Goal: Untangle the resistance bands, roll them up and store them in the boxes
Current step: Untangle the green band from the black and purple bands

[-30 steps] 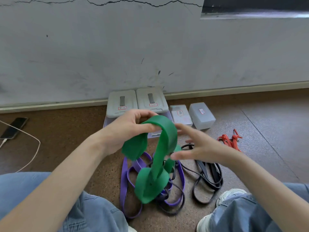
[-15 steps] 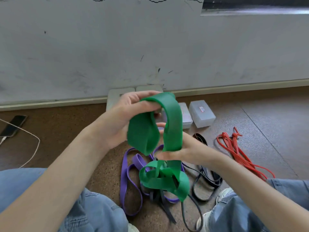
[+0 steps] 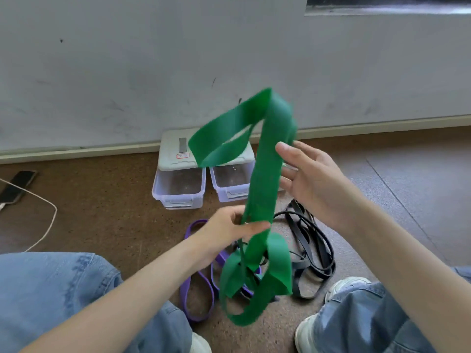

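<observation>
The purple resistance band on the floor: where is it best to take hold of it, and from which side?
Probably the free loop of the purple resistance band, lying flat beside the person's left knee. Come from above on that left side. Its other end runs under the green band that the left hand pinches, so a grip there would catch both.

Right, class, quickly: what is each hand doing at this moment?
Left hand: pinching the green band low down.
Right hand: open, fingers straight against the band.
</observation>
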